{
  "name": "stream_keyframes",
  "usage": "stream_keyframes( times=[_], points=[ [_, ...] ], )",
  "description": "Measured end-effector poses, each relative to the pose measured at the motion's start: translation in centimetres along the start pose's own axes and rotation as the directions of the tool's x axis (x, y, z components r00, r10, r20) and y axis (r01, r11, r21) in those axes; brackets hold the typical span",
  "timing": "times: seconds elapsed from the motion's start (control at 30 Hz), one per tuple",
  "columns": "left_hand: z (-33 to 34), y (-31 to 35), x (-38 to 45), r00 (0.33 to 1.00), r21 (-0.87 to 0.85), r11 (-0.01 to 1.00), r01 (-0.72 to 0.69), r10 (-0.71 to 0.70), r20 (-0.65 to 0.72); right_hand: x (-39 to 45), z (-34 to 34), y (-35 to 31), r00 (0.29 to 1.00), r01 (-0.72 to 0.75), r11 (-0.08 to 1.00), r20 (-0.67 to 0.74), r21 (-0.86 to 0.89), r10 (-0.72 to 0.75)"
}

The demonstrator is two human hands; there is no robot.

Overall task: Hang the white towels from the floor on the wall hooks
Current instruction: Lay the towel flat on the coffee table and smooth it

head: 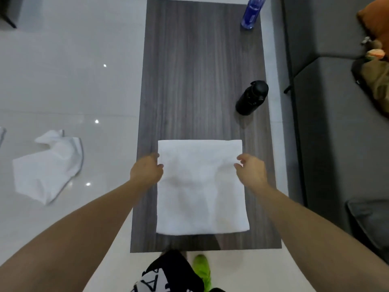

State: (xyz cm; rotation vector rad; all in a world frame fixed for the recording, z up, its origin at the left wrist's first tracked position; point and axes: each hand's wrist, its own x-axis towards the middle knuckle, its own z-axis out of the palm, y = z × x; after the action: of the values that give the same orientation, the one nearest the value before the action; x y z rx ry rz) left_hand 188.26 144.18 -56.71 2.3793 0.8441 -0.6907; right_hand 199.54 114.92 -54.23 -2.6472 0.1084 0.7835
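Pinching side edges, left hand [146,170] and right hand [251,170] grip towel [202,190] lying lengthwise along table [200,70].

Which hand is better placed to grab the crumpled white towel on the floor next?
Left, probably. The crumpled white towel lies left of the dark wood-grain table, on the left hand's side; the right hand sits at the folded white towel's right edge, farther away.

A folded white towel [202,197] lies on the near end of the dark surface [189,81]; a black bottle [251,98] stands by its right edge, a blue bottle [251,12] far right. Left, a crumpled white towel [48,167] on the floor [73,81].
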Motion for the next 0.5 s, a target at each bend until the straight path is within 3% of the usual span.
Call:
stream_keyframes(
  times=[0.27, 0.37, 0.5],
  points=[
    [11.6, -4.2, -4.7, 0.980, -0.015, 1.000, -0.011, 0.014, 0.196, -7.2, 11.5, 6.4, 0.938, 0.014, 0.988, 0.345, -0.154, 0.041],
    [14.9, -5.4, -6.7, 0.960, 0.100, 0.979, -0.177, 0.150, 0.237, -9.2, 15.3, 9.1, 0.905, 0.154, 0.953, 0.423, -0.259, -0.031],
    [19.3, -6.4, -9.7, 0.895, 0.228, 0.883, -0.411, 0.343, 0.286, -10.9, 19.9, 11.5, 0.855, 0.468, 0.808, 0.413, -0.357, -0.313]
  ],
)
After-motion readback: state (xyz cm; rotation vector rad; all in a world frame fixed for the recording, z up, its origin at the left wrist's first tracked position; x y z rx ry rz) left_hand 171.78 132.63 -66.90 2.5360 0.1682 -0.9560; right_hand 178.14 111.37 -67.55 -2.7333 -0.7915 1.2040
